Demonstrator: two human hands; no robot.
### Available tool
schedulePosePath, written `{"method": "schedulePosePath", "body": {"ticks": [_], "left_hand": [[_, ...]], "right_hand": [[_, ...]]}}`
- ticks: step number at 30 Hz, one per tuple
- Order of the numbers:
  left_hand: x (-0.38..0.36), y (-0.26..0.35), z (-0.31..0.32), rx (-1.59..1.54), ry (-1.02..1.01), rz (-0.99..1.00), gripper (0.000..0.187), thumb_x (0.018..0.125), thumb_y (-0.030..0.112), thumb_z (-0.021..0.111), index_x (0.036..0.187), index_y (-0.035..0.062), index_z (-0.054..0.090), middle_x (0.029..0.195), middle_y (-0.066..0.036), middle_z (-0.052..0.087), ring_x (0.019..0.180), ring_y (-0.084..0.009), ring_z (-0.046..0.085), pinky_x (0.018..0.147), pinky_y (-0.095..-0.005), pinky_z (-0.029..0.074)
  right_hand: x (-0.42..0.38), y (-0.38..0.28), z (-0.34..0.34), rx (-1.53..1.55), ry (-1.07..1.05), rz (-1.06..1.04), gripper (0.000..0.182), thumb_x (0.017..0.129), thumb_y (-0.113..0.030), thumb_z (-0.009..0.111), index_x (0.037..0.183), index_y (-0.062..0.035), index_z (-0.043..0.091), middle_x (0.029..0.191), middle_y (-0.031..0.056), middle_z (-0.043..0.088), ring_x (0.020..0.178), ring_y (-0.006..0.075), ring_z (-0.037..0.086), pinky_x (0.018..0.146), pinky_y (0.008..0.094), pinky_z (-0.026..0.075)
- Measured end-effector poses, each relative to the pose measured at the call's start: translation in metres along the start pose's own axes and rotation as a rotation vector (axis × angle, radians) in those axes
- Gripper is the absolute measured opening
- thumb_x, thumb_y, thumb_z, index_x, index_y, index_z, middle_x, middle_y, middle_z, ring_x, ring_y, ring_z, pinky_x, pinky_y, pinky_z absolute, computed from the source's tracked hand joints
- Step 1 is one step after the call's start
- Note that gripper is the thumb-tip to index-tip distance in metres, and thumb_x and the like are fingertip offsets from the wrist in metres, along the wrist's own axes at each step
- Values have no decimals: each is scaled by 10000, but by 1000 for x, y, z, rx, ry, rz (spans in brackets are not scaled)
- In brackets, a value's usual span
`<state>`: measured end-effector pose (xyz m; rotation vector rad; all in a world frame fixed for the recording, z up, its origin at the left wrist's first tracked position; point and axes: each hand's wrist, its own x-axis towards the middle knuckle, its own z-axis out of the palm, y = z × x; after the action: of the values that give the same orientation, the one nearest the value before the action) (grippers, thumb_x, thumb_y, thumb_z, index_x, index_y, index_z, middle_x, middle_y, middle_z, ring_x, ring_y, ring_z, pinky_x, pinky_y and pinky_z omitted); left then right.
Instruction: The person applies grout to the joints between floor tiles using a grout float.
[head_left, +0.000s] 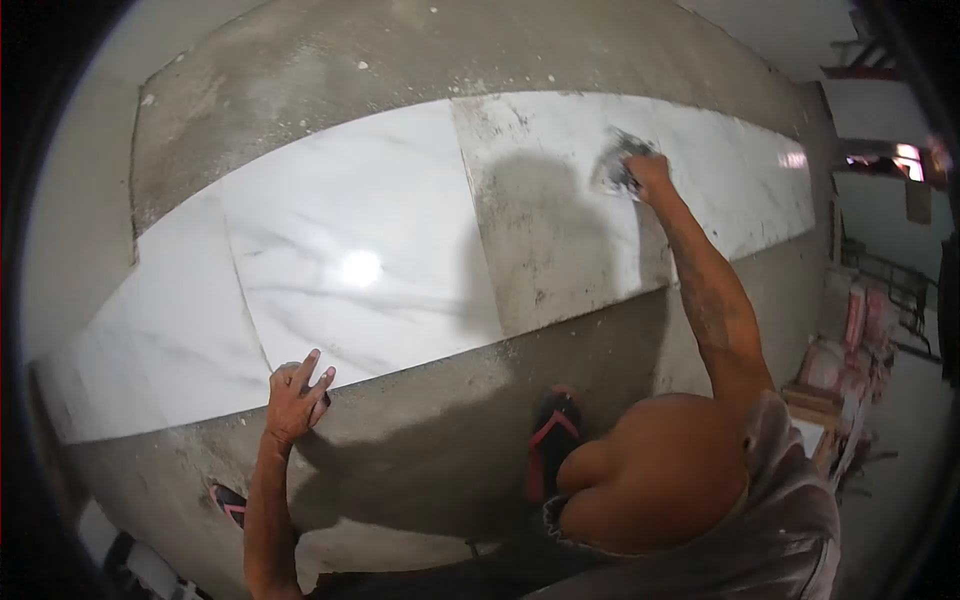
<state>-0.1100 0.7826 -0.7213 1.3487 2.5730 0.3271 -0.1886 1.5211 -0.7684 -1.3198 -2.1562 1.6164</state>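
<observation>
A row of white marble-patterned tiles (350,200) with grey veins runs across the cement surface. My right hand (650,175) is closed around a crumpled grey rag (618,168), pressed against the tiles right of centre. Left of the rag, one tile (545,240) bears a dull grey film and dark specks, and my shadow falls over part of it. At the lower edge of the row, my left hand (297,397) has its fingers spread and holds nothing. Its fingertips overlap the tile edge near a joint.
Bare grey cement (330,70) lies beyond the tiles. My bent knee (655,470) and a black-and-pink flip-flop (553,440) are below the row, with another flip-flop (229,503) at lower left. Stacked bags (830,370) and metal frames (890,280) stand at right.
</observation>
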Motion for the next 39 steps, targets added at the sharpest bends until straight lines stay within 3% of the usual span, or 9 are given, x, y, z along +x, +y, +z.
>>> {"method": "schedulePosePath", "body": {"ticks": [5,7,11,13,15,25,33,35,39], "left_hand": [[7,59,-3,59,-4,-331,626,686,67,688,1293,151,559,1524,-124,357,1188,-359,465,1002,-479,398],[30,95,-21,-36,-86,-525,557,747,136,709,1276,60,551,1533,-189,307,1234,-413,416,1057,-491,364],[55,124,-12,-74,-53,-710,595,819,272,708,1257,-77,509,1540,-264,234,1323,-465,327,1120,-525,283],[60,126,-5,-89,-23,-720,659,836,328,703,1250,-135,483,1544,-292,198,1376,-465,267,1147,-536,236],[57,124,1,-105,18,-694,714,841,362,698,1247,-174,458,1547,-308,169,1425,-448,206,1166,-543,191],[43,99,9,-215,-164,-651,974,800,598,652,1301,-196,392,1506,-393,152,1414,-474,224,1160,-553,200],[109,42,-74,-75,-815,-663,654,818,390,694,1325,21,506,1396,-208,483,1269,-369,479,1042,-505,414],[126,44,-98,-28,-519,-555,600,854,322,675,1304,-33,494,1402,-245,461,1274,-401,464,1081,-446,387],[122,29,-55,13,-121,-457,560,891,290,613,1341,-2,454,1487,-255,330,1348,-409,358,1097,-499,340]], "right_hand": [[-13,-115,64,-310,-13,-156,452,777,-233,750,904,173,596,837,186,676,744,245,654,642,386,499],[-61,-139,34,-682,-82,-563,397,833,-238,687,1004,110,602,939,229,672,808,320,673,710,366,512],[-169,-40,2,-937,-274,-1171,111,923,-107,538,904,-6,579,804,184,515,720,351,522,654,466,444],[-263,-38,-10,-883,-724,-864,309,900,-190,595,1125,21,581,940,205,543,882,367,541,785,497,460],[-295,5,-23,-954,-733,-1404,444,882,-171,578,1273,34,537,1102,228,534,1049,389,533,927,552,418],[-269,32,16,-1075,-627,-1402,462,856,-137,543,1294,9,537,1212,220,522,1157,355,490,999,550,365],[-108,-84,196,-1319,-209,-1328,320,851,-119,533,1145,-46,637,1170,186,595,1066,343,574,868,532,452],[-72,-146,223,-1314,-343,-943,285,889,-128,501,1092,7,648,1212,242,570,1137,406,549,909,605,453],[-98,-176,191,-1206,-220,-1079,286,873,-134,507,1095,6,621,1180,249,558,1128,434,537,904,547,482]]}}
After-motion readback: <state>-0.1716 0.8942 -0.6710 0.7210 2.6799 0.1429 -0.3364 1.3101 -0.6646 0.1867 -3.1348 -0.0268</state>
